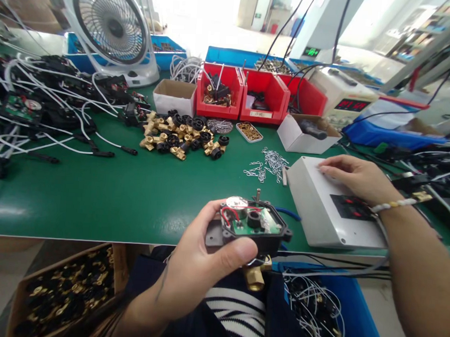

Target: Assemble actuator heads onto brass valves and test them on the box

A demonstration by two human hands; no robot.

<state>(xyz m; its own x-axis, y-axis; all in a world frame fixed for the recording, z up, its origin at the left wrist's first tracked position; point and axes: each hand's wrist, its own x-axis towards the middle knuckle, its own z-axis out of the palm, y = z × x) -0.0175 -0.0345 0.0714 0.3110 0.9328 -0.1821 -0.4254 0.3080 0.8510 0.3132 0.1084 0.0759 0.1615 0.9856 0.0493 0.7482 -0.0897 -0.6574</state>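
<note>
closest to the camera, the left hand (201,258) grasps a black housing (264,239), thumb along its near side and fingers round its left end. the housing is at the near edge of the workbench (95,197), right of its middle, held up rather than laid flat, probably because a brass fitting (255,279) hangs beneath it, in front of that edge. its open side faces up, which leaves the circuit board (244,228) in plain sight. the right hand (353,175) lies over a pale box (323,204) toward the near right corner, fingers bent, tips at its upper face; whether they pinch anything i cannot tell. loose metal clips (273,162) lie just beyond the box's left side, and a heap of brass-and-black parts (179,135) farther left, both seemingly kept within arm's reach. red bins (217,111) stand toward the far edge, open fronts facing the person, likely for easy picking.
</note>
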